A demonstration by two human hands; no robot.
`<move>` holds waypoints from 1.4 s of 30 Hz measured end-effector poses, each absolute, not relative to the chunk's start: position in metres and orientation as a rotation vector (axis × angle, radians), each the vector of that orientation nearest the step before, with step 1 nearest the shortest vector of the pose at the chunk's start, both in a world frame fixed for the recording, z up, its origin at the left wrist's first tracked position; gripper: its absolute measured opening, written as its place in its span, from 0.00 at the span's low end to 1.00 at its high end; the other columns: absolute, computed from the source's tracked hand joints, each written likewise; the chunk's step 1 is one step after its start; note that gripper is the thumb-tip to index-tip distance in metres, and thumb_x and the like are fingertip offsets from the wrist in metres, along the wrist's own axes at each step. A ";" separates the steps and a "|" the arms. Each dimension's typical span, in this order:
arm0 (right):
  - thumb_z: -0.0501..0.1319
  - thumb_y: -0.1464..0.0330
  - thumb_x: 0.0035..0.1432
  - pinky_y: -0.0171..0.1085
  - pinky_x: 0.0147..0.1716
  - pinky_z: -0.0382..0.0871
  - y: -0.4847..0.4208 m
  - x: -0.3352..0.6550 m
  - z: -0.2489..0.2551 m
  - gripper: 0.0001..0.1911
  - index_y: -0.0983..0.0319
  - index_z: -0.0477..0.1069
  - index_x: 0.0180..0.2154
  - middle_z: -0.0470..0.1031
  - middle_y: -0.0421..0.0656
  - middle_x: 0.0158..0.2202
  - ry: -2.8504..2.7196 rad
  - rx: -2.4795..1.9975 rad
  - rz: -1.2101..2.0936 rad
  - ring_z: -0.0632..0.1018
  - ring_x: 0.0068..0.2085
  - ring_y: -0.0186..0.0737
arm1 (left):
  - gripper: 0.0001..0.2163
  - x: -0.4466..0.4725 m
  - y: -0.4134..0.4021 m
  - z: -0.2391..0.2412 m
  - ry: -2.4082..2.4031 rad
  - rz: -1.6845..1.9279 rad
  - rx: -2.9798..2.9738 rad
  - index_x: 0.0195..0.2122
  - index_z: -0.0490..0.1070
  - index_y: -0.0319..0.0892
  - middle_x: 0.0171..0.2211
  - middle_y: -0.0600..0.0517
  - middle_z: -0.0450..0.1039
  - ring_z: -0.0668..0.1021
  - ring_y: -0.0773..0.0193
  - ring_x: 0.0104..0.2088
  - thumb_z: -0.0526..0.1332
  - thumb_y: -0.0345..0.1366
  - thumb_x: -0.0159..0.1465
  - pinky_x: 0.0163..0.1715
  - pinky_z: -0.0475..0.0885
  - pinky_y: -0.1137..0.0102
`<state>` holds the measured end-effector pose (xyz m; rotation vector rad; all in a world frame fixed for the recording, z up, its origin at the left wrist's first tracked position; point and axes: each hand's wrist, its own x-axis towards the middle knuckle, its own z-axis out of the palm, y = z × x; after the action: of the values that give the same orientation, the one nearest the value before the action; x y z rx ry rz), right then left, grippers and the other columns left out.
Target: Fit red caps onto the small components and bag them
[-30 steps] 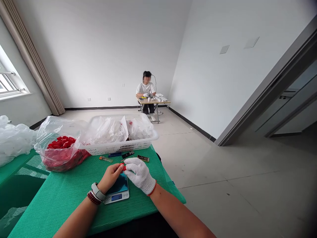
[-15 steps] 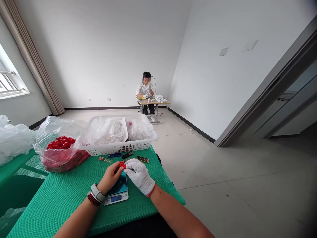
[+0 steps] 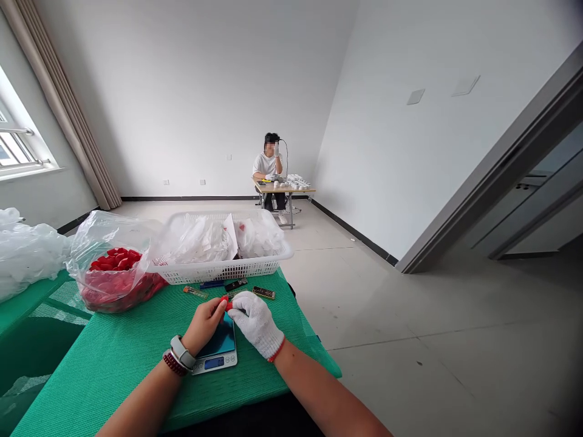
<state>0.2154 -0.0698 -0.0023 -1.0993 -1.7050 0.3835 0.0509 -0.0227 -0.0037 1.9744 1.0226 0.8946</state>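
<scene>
A small red plastic piece (image 3: 224,302), possibly a cap, is pinched between my bare left hand (image 3: 204,325) and my white-gloved right hand (image 3: 255,321); the fingers hide most of it. Both hands hover just above a digital pocket scale (image 3: 215,349), whose blue-lit display shows a reading too small to read. Its teal top lies partly under my left hand. A clear plastic bag (image 3: 113,291) full of similar red pieces stands to the left on the green mesh-covered table (image 3: 113,376).
A white plastic basket (image 3: 223,273) of clear bags stands at the table's far edge. Several small dark and gold objects (image 3: 263,293) lie before it. More white bags (image 3: 27,255) sit far left. Across the room, a seated person (image 3: 268,161) works at a small table (image 3: 285,189).
The red piece is now more hidden between my fingers than half a second ago. My view has shifted slightly. The far person's gloved hand is raised near their head.
</scene>
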 end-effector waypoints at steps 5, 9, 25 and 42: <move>0.59 0.69 0.61 0.39 0.48 0.70 -0.070 0.216 0.001 0.05 0.60 0.74 0.37 0.75 0.46 0.42 -1.762 -0.993 0.316 0.75 0.45 0.40 | 0.23 0.051 -0.023 -0.005 0.996 0.855 1.877 0.23 0.61 0.41 0.17 0.57 0.61 0.62 0.68 0.19 0.49 0.54 0.66 0.21 0.57 0.73; 0.61 0.69 0.60 0.37 0.45 0.71 -0.069 0.213 -0.002 0.04 0.60 0.74 0.36 0.76 0.44 0.41 -1.641 -1.030 0.426 0.76 0.43 0.39 | 0.20 0.050 -0.022 -0.005 0.946 0.863 1.908 0.27 0.64 0.41 0.20 0.57 0.63 0.63 0.68 0.20 0.52 0.52 0.66 0.22 0.58 0.73; 0.59 0.67 0.61 0.37 0.42 0.69 -0.068 0.212 -0.003 0.06 0.61 0.73 0.33 0.74 0.44 0.36 -1.735 -1.057 0.381 0.75 0.39 0.39 | 0.20 0.051 -0.021 -0.005 1.004 0.907 1.980 0.23 0.61 0.41 0.20 0.57 0.58 0.61 0.67 0.23 0.49 0.49 0.67 0.24 0.56 0.72; 0.57 0.66 0.64 0.37 0.41 0.67 -0.066 0.215 -0.013 0.07 0.60 0.72 0.39 0.75 0.44 0.37 -1.909 -1.033 0.265 0.74 0.39 0.40 | 0.22 0.049 -0.019 -0.006 0.901 0.754 1.818 0.24 0.56 0.42 0.19 0.58 0.52 0.56 0.69 0.21 0.45 0.53 0.68 0.22 0.53 0.72</move>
<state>0.2147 -0.0664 -0.0130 -1.0332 -1.9085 0.2645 0.0494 -0.0195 -0.0059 1.8178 0.9014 0.7542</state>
